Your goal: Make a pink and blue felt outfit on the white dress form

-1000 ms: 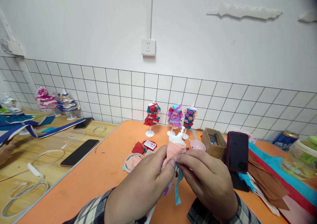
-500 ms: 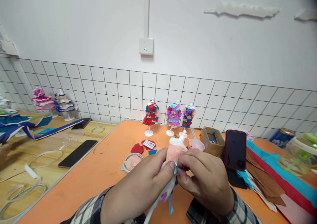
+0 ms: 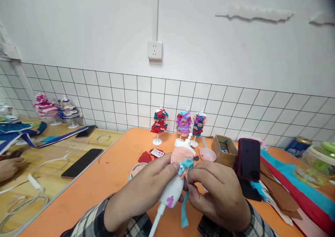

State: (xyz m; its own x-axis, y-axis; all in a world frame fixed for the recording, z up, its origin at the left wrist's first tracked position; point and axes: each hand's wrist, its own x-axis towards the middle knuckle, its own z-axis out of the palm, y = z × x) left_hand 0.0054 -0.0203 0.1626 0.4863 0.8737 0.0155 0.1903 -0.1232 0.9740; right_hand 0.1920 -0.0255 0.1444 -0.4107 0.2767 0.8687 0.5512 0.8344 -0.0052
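Observation:
A small white dress form [image 3: 171,192] on a thin stem tilts over the orange table, its chest wrapped in peach paper [image 3: 180,154]. My left hand [image 3: 154,176] is closed around its left side, thumb on the front near the waist. A light blue strip [image 3: 184,209] crosses the waist and hangs down. Fingers of my right hand [image 3: 214,191] pinch this strip at the form's right side. A purple patch [image 3: 170,201] marks the form's lower part.
Behind stand several dressed mini forms [image 3: 159,123]. A pink bowl [image 3: 207,154], cardboard box [image 3: 225,151], upright phone [image 3: 248,159] and coloured paper [image 3: 295,174] lie right. Another person's hand [image 3: 10,168] is at far left, near a black phone [image 3: 82,163].
The form has turned, showing more of its front and the blue strip across the waist. My hands keep hold. The other person's hand has come into view at the left.

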